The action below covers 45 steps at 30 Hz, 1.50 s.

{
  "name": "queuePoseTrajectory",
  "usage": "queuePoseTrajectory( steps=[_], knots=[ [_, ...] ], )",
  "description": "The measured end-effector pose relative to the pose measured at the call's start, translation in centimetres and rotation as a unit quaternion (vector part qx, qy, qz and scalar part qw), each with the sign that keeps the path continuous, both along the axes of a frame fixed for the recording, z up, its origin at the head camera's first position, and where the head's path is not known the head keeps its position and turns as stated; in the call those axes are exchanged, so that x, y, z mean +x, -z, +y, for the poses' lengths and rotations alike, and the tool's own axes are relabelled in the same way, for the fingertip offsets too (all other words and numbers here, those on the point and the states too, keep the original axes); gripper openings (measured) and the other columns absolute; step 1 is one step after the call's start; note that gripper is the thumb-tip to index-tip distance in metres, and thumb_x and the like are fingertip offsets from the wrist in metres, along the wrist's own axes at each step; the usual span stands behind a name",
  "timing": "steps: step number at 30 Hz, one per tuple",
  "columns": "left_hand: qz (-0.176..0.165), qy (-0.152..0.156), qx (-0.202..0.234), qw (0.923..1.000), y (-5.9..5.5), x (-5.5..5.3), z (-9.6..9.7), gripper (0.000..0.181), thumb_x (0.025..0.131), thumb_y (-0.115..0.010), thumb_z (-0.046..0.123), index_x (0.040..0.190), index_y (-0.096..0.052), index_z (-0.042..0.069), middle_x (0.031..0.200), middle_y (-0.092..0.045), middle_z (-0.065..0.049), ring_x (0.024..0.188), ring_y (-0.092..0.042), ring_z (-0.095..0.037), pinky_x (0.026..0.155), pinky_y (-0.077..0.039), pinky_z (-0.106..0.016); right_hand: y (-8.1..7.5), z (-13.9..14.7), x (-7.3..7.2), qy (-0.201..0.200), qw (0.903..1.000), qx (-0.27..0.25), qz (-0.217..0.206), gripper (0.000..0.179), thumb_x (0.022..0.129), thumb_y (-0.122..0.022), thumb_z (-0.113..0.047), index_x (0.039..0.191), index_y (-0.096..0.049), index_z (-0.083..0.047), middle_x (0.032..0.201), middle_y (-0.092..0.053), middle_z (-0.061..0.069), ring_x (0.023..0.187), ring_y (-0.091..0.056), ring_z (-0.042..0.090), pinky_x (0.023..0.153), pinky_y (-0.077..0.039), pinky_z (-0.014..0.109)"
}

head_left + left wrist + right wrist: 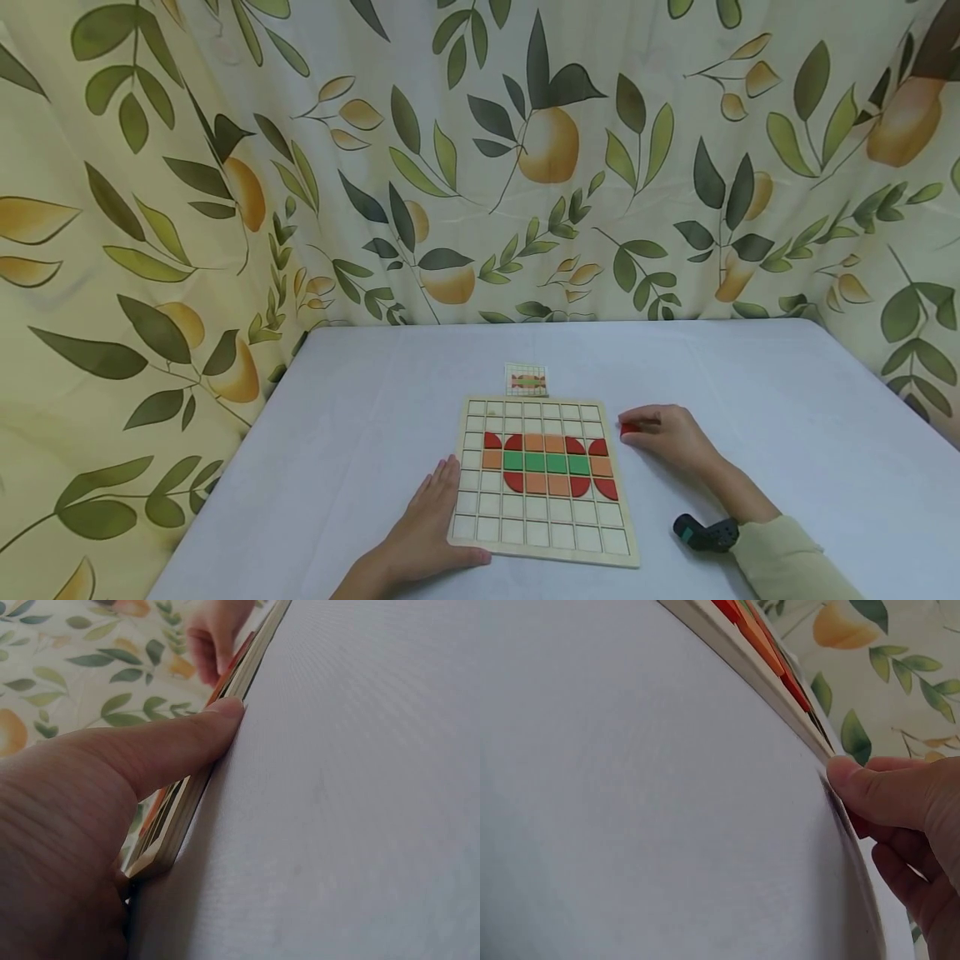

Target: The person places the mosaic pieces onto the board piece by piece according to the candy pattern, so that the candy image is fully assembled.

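A pale wooden grid board (519, 531) lies on the table, with green square tiles (535, 462), orange square tiles (534, 442) and red rounded tiles (513, 481) across its middle rows. My left hand (422, 533) rests at the board's near left corner, fingers straight along the left side and thumb against the near edge. Just past the board's right side, my right hand (672, 433) pinches a small red tile (628, 428) between thumb and fingers. The fingers hide most of that tile; in the right wrist view only a bit of red tile (857, 823) shows under the thumb.
A small pattern card (527, 379) with a coloured grid stands or lies behind the board's far edge. White cloth covers the table (375, 400). A leaf-and-fruit patterned curtain (465, 167) hangs behind and to the sides. A black device (705, 533) sits at the right wrist.
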<state>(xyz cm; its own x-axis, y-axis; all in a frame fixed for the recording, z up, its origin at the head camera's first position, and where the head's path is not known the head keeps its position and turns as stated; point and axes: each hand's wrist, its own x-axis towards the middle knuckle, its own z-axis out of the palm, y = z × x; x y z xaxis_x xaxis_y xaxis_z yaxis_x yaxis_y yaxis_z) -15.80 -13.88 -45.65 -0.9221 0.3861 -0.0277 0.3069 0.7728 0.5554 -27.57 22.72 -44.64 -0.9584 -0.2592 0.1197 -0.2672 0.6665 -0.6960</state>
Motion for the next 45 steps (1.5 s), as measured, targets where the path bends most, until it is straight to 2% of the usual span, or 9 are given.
queuePoseTrajectory(
  steps=[10,13,32,38,45],
  knots=[
    [0.001,0.002,-0.006,1.0000,0.3,-0.1,0.0,0.121,0.066,-0.060,0.073,0.145,-0.010,-0.003,0.152,-0.009,-0.016,0.138,-0.005,-0.027,0.108,-0.011,-0.048,-0.5,-1.3,0.6,0.007,0.9996,0.006,0.026,0.028,0.078,-0.073,-0.011,0.105,-0.069,-0.003,0.103,-0.066,0.011,0.102,-0.056,0.031,0.085,-0.045,0.050],
    [-0.001,0.001,-0.006,1.0000,0.2,-0.1,0.0,0.121,0.066,-0.060,0.073,0.145,-0.010,-0.003,0.152,-0.009,-0.015,0.138,-0.004,-0.027,0.108,-0.011,-0.048,-0.7,-1.9,0.8,-0.003,0.9996,0.000,0.029,0.028,0.078,-0.073,-0.010,0.104,-0.069,-0.003,0.102,-0.066,0.011,0.102,-0.056,0.032,0.086,-0.044,0.051],
    [-0.005,-0.003,-0.006,1.0000,0.1,-0.2,0.0,0.120,0.066,-0.061,0.072,0.145,-0.010,-0.002,0.152,-0.010,-0.015,0.138,-0.005,-0.027,0.108,-0.012,-0.049,-1.6,-5.8,1.7,-0.012,0.9993,-0.021,0.028,0.026,0.077,-0.074,-0.010,0.103,-0.071,-0.006,0.098,-0.067,0.006,0.100,-0.057,0.028,0.088,-0.044,0.050],
    [-0.009,-0.006,-0.007,0.9999,0.2,-0.2,0.0,0.120,0.066,-0.061,0.072,0.146,-0.011,-0.002,0.152,-0.010,-0.014,0.139,-0.005,-0.026,0.108,-0.012,-0.048,-1.7,-6.9,2.1,-0.039,0.9983,-0.026,0.034,0.026,0.077,-0.074,-0.009,0.103,-0.071,-0.004,0.094,-0.067,0.003,0.093,-0.058,0.023,0.082,-0.049,0.043],
    [-0.007,-0.005,-0.008,0.9999,0.1,-0.2,0.0,0.121,0.065,-0.061,0.073,0.146,-0.011,-0.002,0.152,-0.010,-0.015,0.138,-0.005,-0.026,0.108,-0.011,-0.048,-1.6,-8.1,2.5,-0.082,0.9948,-0.039,0.046,0.026,0.077,-0.074,-0.010,0.102,-0.070,-0.004,0.096,-0.067,0.003,0.093,-0.059,0.023,0.076,-0.052,0.036]
  ],
)
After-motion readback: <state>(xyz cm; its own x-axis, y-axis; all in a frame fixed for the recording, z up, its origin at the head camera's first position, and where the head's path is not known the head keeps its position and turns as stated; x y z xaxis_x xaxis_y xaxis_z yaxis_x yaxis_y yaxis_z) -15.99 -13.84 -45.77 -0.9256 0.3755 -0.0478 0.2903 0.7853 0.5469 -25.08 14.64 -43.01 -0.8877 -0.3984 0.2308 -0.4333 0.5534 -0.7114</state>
